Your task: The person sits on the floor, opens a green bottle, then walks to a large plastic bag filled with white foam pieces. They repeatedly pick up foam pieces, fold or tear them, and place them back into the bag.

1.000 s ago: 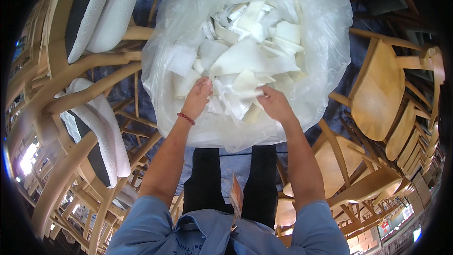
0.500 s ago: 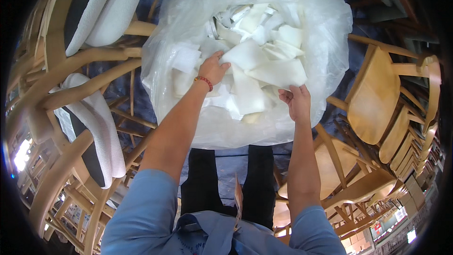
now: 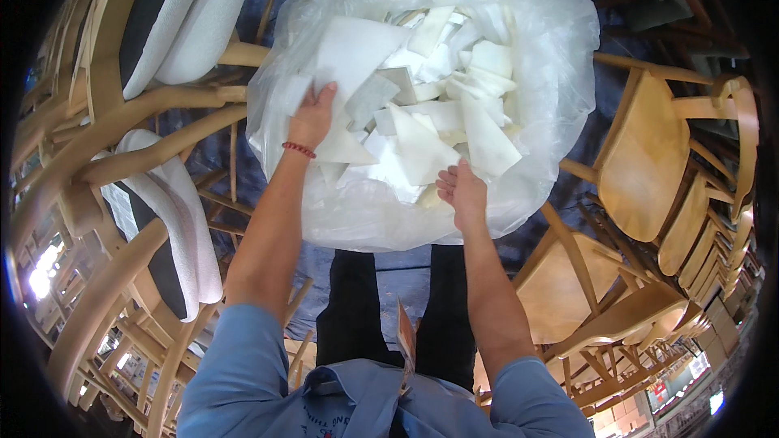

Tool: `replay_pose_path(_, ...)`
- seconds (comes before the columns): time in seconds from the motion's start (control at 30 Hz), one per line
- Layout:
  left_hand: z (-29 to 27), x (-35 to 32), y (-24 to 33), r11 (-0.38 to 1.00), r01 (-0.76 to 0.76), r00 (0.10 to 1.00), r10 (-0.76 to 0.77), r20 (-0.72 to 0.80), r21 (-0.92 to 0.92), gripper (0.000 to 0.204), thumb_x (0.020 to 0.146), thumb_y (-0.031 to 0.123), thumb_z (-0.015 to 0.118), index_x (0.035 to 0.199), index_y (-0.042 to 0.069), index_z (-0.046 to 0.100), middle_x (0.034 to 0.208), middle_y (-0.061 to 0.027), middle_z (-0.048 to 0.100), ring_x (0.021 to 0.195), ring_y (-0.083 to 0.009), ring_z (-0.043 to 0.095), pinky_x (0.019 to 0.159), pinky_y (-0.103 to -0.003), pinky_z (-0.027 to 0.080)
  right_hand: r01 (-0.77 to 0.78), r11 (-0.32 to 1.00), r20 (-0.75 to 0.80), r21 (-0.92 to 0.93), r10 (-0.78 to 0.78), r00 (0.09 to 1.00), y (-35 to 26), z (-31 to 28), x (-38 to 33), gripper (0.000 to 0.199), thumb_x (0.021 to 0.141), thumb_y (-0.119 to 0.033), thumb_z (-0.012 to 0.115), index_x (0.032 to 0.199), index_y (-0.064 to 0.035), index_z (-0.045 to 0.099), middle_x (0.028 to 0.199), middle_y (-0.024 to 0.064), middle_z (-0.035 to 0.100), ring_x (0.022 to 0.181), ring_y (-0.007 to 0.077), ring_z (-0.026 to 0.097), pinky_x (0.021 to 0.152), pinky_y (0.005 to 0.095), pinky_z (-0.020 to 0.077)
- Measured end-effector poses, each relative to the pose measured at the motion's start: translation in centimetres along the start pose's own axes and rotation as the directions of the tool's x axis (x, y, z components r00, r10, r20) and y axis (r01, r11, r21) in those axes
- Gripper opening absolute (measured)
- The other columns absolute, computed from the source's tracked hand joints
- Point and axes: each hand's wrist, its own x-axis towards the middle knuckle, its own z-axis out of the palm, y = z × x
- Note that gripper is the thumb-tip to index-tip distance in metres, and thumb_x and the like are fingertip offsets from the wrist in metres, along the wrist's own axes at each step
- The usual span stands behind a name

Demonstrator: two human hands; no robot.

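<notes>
A big translucent plastic bag (image 3: pixel 560 57) lies wide open in front of me, full of loose white foam sheet pieces (image 3: pixel 491 61) of uneven shapes. My left hand (image 3: pixel 312 120), with a red bead bracelet at the wrist, grips the lower end of a large flat foam sheet (image 3: pixel 353 49) at the bag's left side. Lower right in the bag, my right hand (image 3: pixel 462 193) has its fingers curled and pinches the corner of a pointed foam piece (image 3: pixel 420 150). Part of the fingers on both hands is hidden.
Wooden chairs crowd both sides. On the left, some chair frames (image 3: pixel 154 154) carry white fabric cushions (image 3: pixel 174 219). To the right, wooden seats (image 3: pixel 641 162) lie tipped in a row. Dark blue sheeting (image 3: pixel 406 280) covers the floor under the bag.
My left hand has moved left and lifted a large foam sheet to the bag's left side. My right hand has come down and left, leaving the piece it touched for another.
</notes>
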Motion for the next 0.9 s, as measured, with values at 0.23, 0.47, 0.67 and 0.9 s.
replay_pose_path(0.23,-6.4,1.7,-0.3,0.818,-0.011,1.000,0.024,0.014,-0.575,0.033,0.101,0.020,0.057,0.123,-0.005,0.054,0.116,-0.0099,0.065,0.103,-0.0150,0.058,0.094,-0.029,0.045,0.363,0.327,0.212,-0.873,-0.415,0.885,0.0,5.8,-0.1,0.090,0.079,-0.043,0.074,0.151,-0.0073,0.033,0.157,0.0204,0.027,0.144,0.0384,0.026,0.112,0.0532,0.0287)
replay_pose_path(0.47,-6.7,1.3,0.2,0.767,0.132,0.985,-0.030,0.171,-0.628,0.035,0.100,0.014,0.054,0.129,-0.005,0.049,0.119,-0.0107,0.063,0.103,-0.0158,0.060,0.091,-0.030,0.049,0.487,0.452,0.289,-0.747,-0.439,0.851,-0.4,3.1,2.0,0.069,0.090,-0.019,0.064,0.150,-0.0045,0.033,0.145,0.0242,0.043,0.130,0.0397,0.046,0.108,0.0434,0.0393)
replay_pose_path(0.67,-4.6,-4.1,3.5,0.486,0.438,0.883,-0.072,0.465,-0.757,0.041,0.101,0.010,0.046,0.140,0.002,0.036,0.128,-0.0124,0.057,0.110,-0.0246,0.064,0.082,-0.042,0.060,0.503,0.430,0.469,-0.750,-0.193,0.862,-3.2,-1.3,-2.9,0.063,0.090,-0.005,0.053,0.150,-0.0033,0.033,0.142,0.0271,0.047,0.132,0.0374,0.047,0.107,0.0432,0.0402)
replay_pose_path(0.9,-5.9,-7.5,9.6,0.410,0.618,0.771,-0.149,0.619,-0.671,0.049,0.101,0.009,0.045,0.147,0.005,0.030,0.134,-0.0130,0.053,0.115,-0.0275,0.061,0.082,-0.049,0.061,0.657,0.375,0.387,-0.654,-0.581,0.716,-6.8,-3.3,-6.8,0.066,0.078,0.011,0.047,0.141,-0.0061,0.048,0.135,0.0247,0.053,0.130,0.0398,0.047,0.109,0.0426,0.0390)
